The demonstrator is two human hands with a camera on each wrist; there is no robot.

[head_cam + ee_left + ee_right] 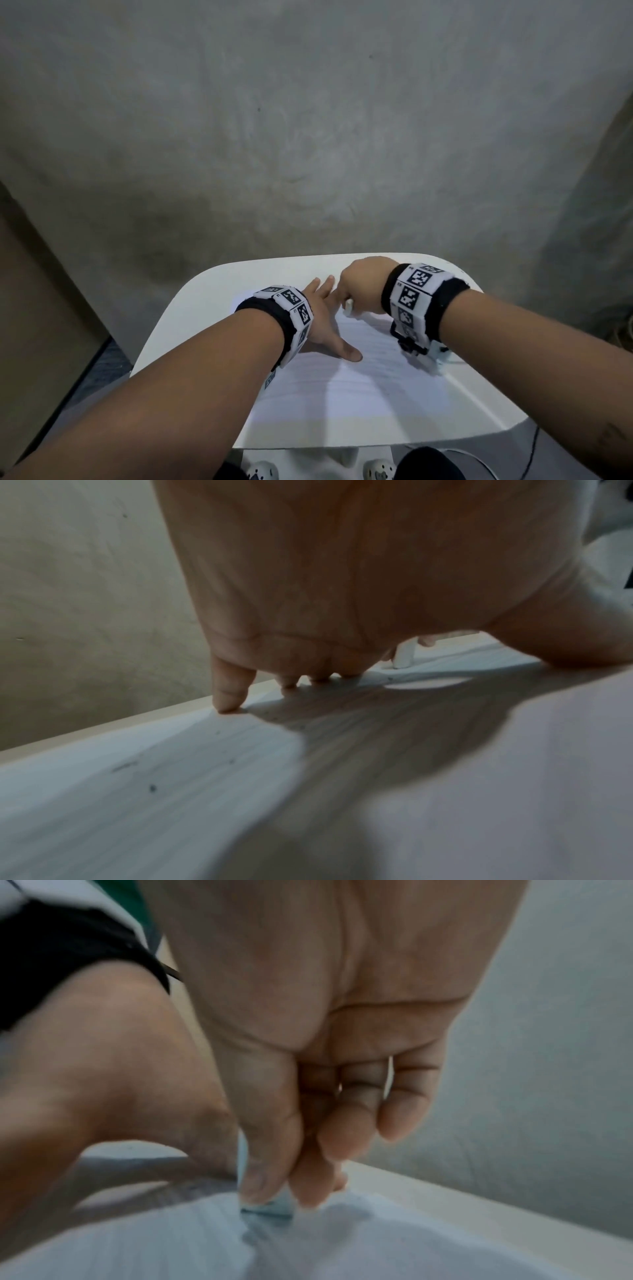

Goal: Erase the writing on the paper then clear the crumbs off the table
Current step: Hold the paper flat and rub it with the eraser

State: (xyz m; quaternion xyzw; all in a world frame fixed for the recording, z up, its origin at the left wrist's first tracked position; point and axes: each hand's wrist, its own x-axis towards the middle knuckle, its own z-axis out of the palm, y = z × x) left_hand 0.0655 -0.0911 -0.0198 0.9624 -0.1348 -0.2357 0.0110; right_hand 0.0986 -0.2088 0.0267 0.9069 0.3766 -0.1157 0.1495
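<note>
**Erasing under way, crumbs not yet cleared**

On the white table [191, 308] lies the lined paper [359, 387], pinned by the flat, spread left hand [322, 329]. The right hand [363, 284] pinches a white eraser [348, 307] against the sheet. Dark crumbs [152, 788] remain, so sweeping looks outstanding.
</note>
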